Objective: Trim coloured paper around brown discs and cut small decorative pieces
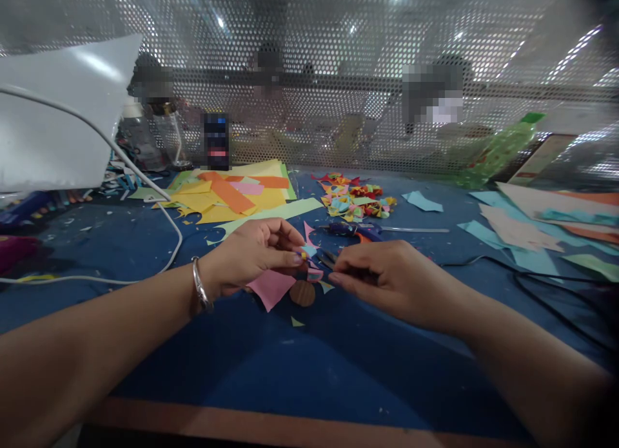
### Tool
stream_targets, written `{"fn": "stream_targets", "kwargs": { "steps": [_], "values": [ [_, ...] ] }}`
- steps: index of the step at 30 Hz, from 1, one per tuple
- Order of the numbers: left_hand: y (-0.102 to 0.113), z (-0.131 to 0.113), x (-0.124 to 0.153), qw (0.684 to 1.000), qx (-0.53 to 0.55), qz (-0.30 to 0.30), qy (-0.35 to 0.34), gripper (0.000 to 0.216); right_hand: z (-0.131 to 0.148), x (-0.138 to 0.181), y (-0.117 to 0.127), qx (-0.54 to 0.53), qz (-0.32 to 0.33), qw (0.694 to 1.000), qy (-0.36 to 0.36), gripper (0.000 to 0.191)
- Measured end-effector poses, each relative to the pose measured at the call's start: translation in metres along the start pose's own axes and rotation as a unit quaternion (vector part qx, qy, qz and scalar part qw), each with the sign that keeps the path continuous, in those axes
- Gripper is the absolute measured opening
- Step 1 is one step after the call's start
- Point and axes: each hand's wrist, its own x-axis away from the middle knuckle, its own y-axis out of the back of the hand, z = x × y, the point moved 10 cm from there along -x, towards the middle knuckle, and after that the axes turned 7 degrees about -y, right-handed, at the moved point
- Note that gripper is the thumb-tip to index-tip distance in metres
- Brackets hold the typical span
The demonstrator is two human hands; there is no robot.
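My left hand (261,251), with a silver bangle at the wrist, is closed in a pinch on a small folded paper piece (308,249) in light blue and yellow. Facing it from the right, my right hand (382,274) is closed around dark tweezers (327,260), whose tips point at the paper piece. The fingers hide most of the tweezers. Below the hands lie a round wooden disc (303,294) and a pink paper sheet (271,289), partly under my left hand. A small pink scrap (314,275) lies between the hands.
Scissors (355,230) lie behind my right hand, near a pile of colourful folded paper bits (358,200). Yellow and orange sheets (227,196) are at the back left. A white cable (176,242) crosses the left side; black cables (522,274) and a green bottle (503,150) are right.
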Motion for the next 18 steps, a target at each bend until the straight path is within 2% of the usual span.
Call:
{"fn": "stream_targets", "kwargs": {
  "steps": [7,18],
  "values": [
    [0.005,-0.005,0.0,0.999,0.027,-0.033,-0.003,0.02,-0.007,0.0,0.004,-0.01,-0.002,1.0,-0.02,0.027],
    [0.008,-0.004,0.0,0.999,0.023,-0.045,-0.015,0.02,-0.015,-0.001,0.011,-0.025,-0.019,0.998,-0.05,0.028]
  ]
}}
